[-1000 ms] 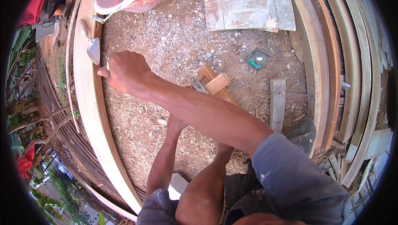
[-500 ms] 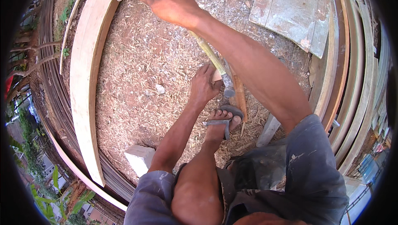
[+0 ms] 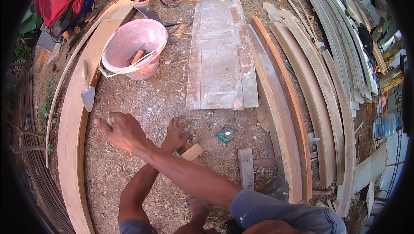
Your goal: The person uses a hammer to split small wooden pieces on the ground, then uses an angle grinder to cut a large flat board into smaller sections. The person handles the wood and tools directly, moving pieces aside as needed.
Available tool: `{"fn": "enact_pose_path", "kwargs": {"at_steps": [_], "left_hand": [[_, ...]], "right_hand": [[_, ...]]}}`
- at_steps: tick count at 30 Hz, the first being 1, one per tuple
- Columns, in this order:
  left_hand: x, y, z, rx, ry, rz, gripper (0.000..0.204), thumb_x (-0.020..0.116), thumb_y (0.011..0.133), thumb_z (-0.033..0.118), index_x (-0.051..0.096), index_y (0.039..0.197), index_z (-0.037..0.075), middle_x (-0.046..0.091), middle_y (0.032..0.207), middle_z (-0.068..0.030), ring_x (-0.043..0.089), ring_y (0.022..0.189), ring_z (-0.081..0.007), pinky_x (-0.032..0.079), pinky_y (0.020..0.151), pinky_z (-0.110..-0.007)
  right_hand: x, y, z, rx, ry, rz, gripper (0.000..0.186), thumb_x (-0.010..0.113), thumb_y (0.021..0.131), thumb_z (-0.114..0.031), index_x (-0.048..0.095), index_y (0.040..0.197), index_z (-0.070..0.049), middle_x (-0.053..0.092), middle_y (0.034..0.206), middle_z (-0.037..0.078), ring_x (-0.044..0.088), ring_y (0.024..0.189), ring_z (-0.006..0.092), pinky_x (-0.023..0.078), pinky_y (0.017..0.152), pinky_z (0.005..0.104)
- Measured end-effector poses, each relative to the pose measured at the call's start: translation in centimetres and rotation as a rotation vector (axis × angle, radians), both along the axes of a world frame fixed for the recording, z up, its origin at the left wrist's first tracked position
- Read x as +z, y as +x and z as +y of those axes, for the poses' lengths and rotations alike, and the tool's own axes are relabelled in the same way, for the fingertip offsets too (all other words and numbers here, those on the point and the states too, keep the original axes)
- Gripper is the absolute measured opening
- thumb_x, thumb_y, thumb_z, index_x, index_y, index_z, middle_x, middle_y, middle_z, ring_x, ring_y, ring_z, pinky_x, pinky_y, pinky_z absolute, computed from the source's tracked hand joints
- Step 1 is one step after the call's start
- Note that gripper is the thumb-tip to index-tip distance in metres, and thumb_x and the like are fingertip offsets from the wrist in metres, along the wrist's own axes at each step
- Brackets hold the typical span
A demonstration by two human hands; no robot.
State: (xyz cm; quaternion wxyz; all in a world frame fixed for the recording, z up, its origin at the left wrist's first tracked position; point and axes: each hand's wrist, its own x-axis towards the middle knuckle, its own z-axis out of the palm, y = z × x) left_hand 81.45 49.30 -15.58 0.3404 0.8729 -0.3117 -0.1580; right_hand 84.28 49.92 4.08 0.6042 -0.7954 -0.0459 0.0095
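Note:
My right hand (image 3: 123, 131) is closed round the handle of a hammer (image 3: 111, 120); its pale end pokes out past the thumb. The right forearm crosses over my left one and hides most of the hammer. Low over the ground, my left hand (image 3: 176, 135) has its fingers bent against a small wooden block (image 3: 192, 152), whose light end face shows beside the thumb. Part of that grip is hidden by the crossing arm. A round tape measure (image 3: 225, 134), dark with green, lies on the ground right of the block.
A long beam (image 3: 71, 147) runs along the left, bearing a trowel (image 3: 88, 98). Ahead stand a pink bucket (image 3: 148, 68) with tools inside and a handsaw (image 3: 146, 9). A broad board (image 3: 220, 61) and long planks (image 3: 280, 104) lie right. Other people sit at the far side.
The view has tilted up, bringing the bucket, trowel, tape measure and other people into sight. My right forearm now crosses over the left; the hammer is mostly hidden.

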Motion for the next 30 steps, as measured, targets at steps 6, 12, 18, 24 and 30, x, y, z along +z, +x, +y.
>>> {"fn": "enact_pose_path", "kwargs": {"at_steps": [6,12,18,24,30], "left_hand": [[0.0,0.1,-1.8,-0.314,0.260,0.011,0.052,0.054,0.095,0.051,0.057,0.136,0.020,0.030,0.155,-0.0212,0.021,0.145,-0.0438,0.015,0.116,-0.060],[-1.2,0.6,-0.9,-0.220,0.231,-0.110,0.044,0.048,0.098,0.034,0.053,0.140,0.022,0.031,0.154,-0.0184,0.020,0.144,-0.0444,0.012,0.116,-0.063],[-1.1,0.5,0.0,-0.143,0.225,-0.123,0.048,0.036,0.102,0.039,0.046,0.146,0.022,0.026,0.159,-0.0152,0.017,0.146,-0.0432,0.007,0.116,-0.065],[-0.3,0.1,1.1,-0.106,0.249,-0.085,0.050,0.036,0.102,0.040,0.042,0.149,0.024,0.023,0.160,-0.0145,0.012,0.148,-0.0430,0.004,0.116,-0.066],[-2.1,-1.2,2.6,-0.019,0.281,-0.075,0.051,0.035,0.102,0.041,0.041,0.150,0.024,0.023,0.160,-0.0144,0.013,0.148,-0.0439,0.003,0.116,-0.066]], "right_hand": [[-0.4,-1.0,-0.2,-0.008,0.078,-0.038,0.033,0.061,0.092,-0.024,0.061,0.083,0.007,0.064,0.070,0.027,0.066,0.066,0.0428,0.053,0.065,0.0505],[-1.1,-1.1,0.0,0.051,0.079,0.030,0.024,0.065,0.085,-0.020,0.061,0.086,0.004,0.065,0.075,0.026,0.066,0.072,0.0437,0.054,0.068,0.0500],[-1.3,-2.4,0.0,0.084,0.118,0.033,0.023,0.068,0.083,-0.021,0.061,0.089,0.000,0.064,0.068,0.021,0.066,0.067,0.0406,0.053,0.064,0.0490],[0.3,-6.7,-0.4,-0.006,0.077,-0.075,0.029,0.070,0.085,-0.029,0.063,0.088,-0.001,0.062,0.062,0.018,0.065,0.060,0.0375,0.051,0.057,0.0483],[2.2,-6.0,0.6,0.132,0.006,0.049,0.060,0.058,0.093,-0.056,0.062,0.069,-0.002,0.055,0.050,0.015,0.061,0.049,0.0310,0.049,0.051,0.0476]]}}
